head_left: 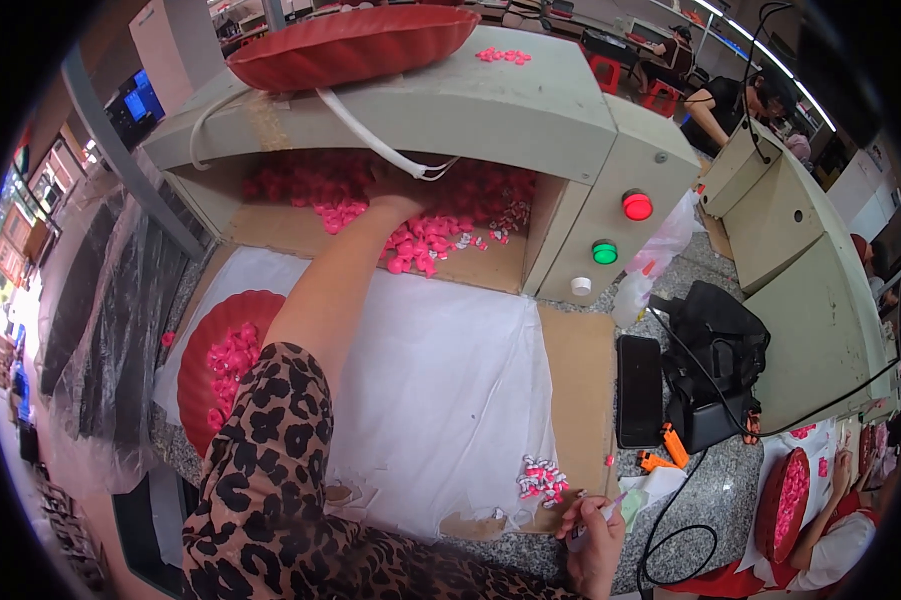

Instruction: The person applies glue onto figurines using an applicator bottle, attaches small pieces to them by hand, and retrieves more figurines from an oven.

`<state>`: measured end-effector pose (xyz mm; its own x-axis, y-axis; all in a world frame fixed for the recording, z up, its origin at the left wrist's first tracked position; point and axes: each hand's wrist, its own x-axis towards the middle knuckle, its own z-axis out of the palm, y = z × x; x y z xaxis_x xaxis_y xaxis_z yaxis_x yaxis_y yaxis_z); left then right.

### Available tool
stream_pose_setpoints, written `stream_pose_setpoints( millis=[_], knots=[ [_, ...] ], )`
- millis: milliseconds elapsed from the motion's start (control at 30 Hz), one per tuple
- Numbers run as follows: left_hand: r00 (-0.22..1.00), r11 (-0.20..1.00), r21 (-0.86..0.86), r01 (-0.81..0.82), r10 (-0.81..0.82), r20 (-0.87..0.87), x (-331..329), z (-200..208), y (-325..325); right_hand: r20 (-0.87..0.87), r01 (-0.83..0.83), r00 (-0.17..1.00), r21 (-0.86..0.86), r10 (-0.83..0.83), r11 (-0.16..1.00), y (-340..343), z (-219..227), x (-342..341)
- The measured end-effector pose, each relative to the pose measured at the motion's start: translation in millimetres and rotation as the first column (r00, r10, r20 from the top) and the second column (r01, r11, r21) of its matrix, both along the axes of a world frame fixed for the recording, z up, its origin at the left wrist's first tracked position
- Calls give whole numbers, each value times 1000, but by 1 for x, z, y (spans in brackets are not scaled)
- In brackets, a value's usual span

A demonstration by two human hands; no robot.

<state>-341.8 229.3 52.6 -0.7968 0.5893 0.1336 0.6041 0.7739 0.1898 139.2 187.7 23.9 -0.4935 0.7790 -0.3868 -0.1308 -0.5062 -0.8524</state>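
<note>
Under left hand (395, 190): pink pieces (420, 245).

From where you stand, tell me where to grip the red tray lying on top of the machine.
Probably take the red tray by its near scalloped rim, from the front. It lies tilted on the grey machine, its long edge overhanging toward you, so the fingers can hook under there. The left hand is inside the opening below.
</note>
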Motion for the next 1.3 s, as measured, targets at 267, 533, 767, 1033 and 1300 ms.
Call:
stream_pose_setpoints(
  millis=[267, 533, 767, 1033, 1300],
  knots=[
    [990, 963, 233, -135, 142, -11, -88, -62, 36, 93, -66, 993, -36, 69, 997, -1, 17, 0],
    [972, 973, 92, 212, -201, -120, -63, -27, 11, 123, -80, 989, -38, 84, 996, -1, 26, -6],
    [956, 943, 192, 272, -242, -165, -66, -31, 14, 120, -74, 990, -22, 76, 997, -1, 20, 0],
    [881, 834, 482, 270, -12, -472, -69, -49, 11, 98, -82, 991, -51, 87, 995, -3, 22, -5],
    [847, 754, 655, -45, -319, 425, 22, 36, -43, -25, -50, 998, 35, 51, 998, 0, -3, 7]
  ],
)
